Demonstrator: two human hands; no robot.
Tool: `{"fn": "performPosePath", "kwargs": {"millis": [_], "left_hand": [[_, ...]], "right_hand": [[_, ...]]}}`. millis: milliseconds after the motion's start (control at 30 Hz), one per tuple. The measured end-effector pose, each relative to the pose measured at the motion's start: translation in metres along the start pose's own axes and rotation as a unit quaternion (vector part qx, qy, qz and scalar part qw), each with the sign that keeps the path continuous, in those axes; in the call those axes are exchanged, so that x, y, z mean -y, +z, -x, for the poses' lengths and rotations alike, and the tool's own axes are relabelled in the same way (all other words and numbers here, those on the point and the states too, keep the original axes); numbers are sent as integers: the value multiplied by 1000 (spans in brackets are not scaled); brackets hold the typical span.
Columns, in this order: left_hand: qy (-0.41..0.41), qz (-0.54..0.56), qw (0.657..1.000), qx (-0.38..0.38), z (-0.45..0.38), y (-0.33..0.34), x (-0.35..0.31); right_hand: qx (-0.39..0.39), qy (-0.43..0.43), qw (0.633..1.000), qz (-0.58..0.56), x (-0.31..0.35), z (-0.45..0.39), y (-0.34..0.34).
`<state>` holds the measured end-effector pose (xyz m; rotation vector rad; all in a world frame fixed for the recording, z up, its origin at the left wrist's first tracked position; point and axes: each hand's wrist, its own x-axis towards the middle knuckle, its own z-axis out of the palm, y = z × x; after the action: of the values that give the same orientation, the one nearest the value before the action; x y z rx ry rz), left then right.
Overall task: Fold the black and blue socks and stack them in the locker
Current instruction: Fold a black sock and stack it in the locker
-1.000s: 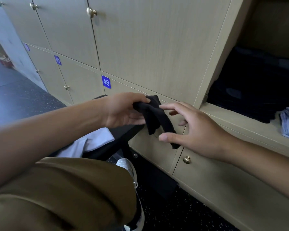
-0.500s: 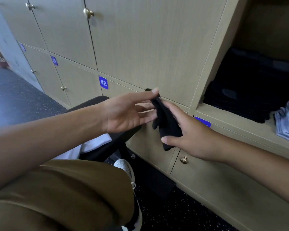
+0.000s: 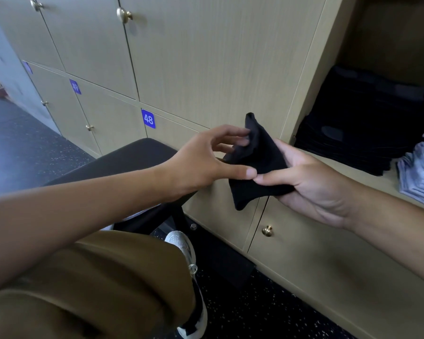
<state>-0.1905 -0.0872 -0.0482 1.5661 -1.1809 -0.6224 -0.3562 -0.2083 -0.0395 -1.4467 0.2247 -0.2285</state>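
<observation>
a person sits facing a wall of pale wood lockers, working a black sock [image 3: 257,165] in mid-air just left of the open locker [image 3: 367,184]. the right hand [image 3: 311,184] cradles the sock from beneath, palm up, thumb laid across the fabric and pinning it. the left hand [image 3: 206,162] comes in from the left, its fingertips pinching the sock's upper edge while its thumb meets the right thumb.

the sock looks part-folded, one corner poking up and one end hanging below the right palm. to fold it well, the left hand would likely need to bring the loose upper edge flat over the rest, keeping the edges lined up, while the right thumb holds the layers so they don't slide.

inside the open locker, a stack of black socks [image 3: 348,140] sits on the shelf, with a stack of pale blue socks [image 3: 421,172] just beside it on its right. the held sock is near but outside that locker.
</observation>
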Motion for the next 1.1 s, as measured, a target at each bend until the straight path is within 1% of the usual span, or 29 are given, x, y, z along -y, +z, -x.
{"fn": "performPosePath", "kwargs": {"millis": [67, 167, 300, 400, 567, 633, 733, 933, 1033, 1100], "left_hand": [[18, -12, 1000, -22, 1, 5, -2], [32, -41, 998, -32, 1, 8, 0], [55, -109, 990, -69, 1, 9, 3], [42, -86, 991, -97, -2, 5, 4], [26, -41, 986, -161, -9, -14, 4], [22, -48, 982, -181, -11, -21, 2], [7, -43, 980, -194, -9, -30, 2], [-45, 11, 978, -202, -10, -41, 9], [-59, 38, 978, -194, -11, -42, 9], [-60, 75, 980, -173, -11, -43, 8]], "right_hand": [[18, 5, 1000, -11, 3, 2, -1], [40, 14, 999, -5, 7, 6, -2], [21, 44, 999, 2, 7, 10, -4], [-13, 74, 996, 43, 6, 12, -7], [-120, 103, 979, 126, 3, 19, -20], [-162, 111, 970, 143, 3, 22, -27], [-201, 118, 957, 171, 5, 27, -35], [-254, 89, 957, 107, 6, 32, -45], [-275, 50, 955, 104, 9, 34, -49], [-294, 17, 952, 87, 12, 36, -51]]}}
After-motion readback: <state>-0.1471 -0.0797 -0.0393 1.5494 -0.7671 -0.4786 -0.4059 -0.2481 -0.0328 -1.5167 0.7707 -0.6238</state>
